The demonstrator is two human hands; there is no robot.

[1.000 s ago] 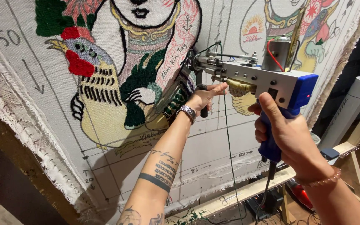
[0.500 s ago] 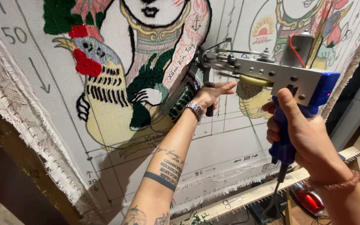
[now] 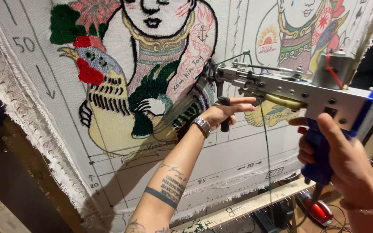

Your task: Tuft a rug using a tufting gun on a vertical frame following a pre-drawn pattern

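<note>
Tufting cloth (image 3: 238,168) | right hand (image 3: 346,164) wrapped round gun (image 3: 290,88) grip, left hand (image 3: 223,113) closed on front handle | needle touching cloth beyond left hand | done: bird, green, red patches; left: bare outlines below

A wooden frame rail (image 3: 255,206) with a row of nails runs along the bottom. Below it, a red appliance (image 3: 318,211) and cables lie on the dim floor.
</note>
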